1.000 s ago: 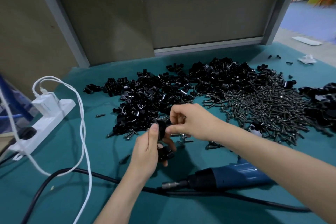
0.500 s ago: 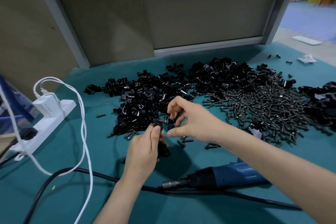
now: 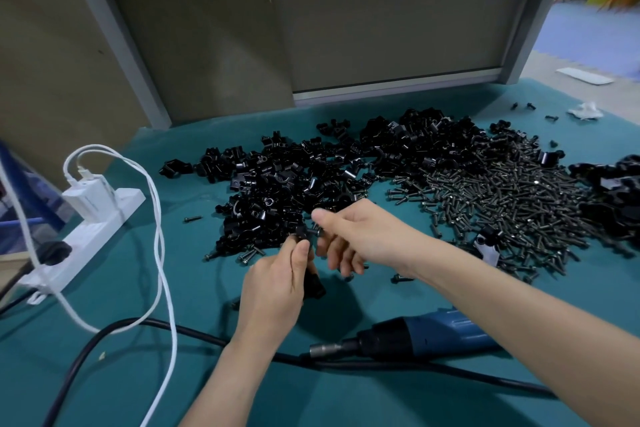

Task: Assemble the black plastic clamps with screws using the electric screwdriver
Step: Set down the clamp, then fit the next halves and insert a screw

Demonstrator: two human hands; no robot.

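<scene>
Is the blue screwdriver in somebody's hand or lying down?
Lying down. The electric screwdriver rests on its side on the teal mat; the left hand and right hand are off it.

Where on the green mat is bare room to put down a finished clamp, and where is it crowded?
Bare mat is between the white cable and the left hand holding a clamp, and at the near edge, between the forearms, in front of the black cable. Crowded: the clamp pile and screw pile behind the hands, and around the screwdriver.
</scene>
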